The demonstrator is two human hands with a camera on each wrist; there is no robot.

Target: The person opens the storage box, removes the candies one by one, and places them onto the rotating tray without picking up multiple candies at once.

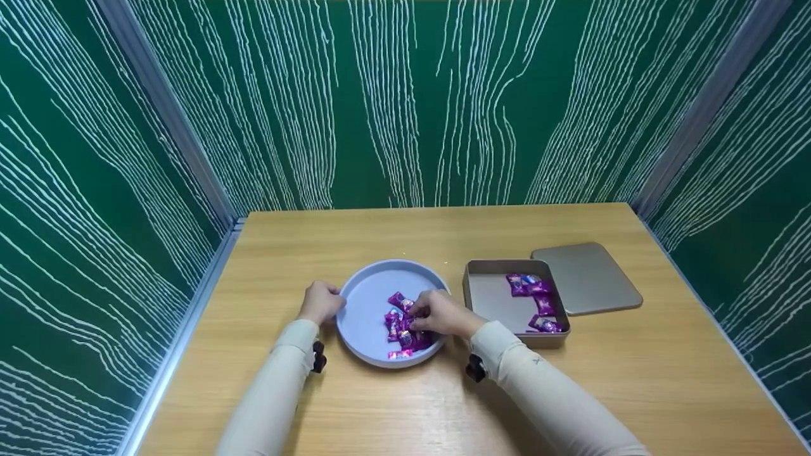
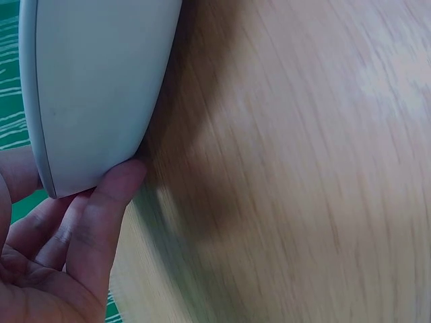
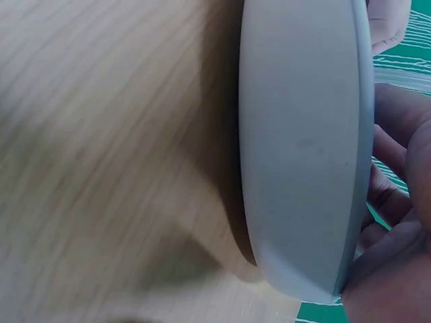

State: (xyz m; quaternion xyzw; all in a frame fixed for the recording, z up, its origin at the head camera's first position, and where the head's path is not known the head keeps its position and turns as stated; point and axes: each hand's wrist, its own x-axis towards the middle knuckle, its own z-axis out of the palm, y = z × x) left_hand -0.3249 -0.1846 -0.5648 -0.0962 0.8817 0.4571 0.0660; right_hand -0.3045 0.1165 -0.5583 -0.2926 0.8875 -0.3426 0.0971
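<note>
A round pale-blue dish [image 1: 367, 297] stands on the table, with a loose heap of purple-wrapped candies [image 1: 396, 326] in its right half. My left hand [image 1: 322, 303] grips the dish's left edge; in the left wrist view its thumb is by the rim and its fingers are against the outer wall [image 2: 101, 94]. My right hand [image 1: 440, 315] reaches over the right rim, its fingers bent down among the candies. From the right wrist, the dish's wall [image 3: 303, 148] hides those fingertips, and I cannot tell whether they pinch a candy.
Right of the dish is an open rectangular metal tin [image 1: 497, 304] with several purple candies [image 1: 543, 304] along its far and right sides. Its flat lid [image 1: 589, 278] lies behind it to the right. Green, white-streaked panels [image 1: 393, 126] border the wooden table [image 1: 393, 418].
</note>
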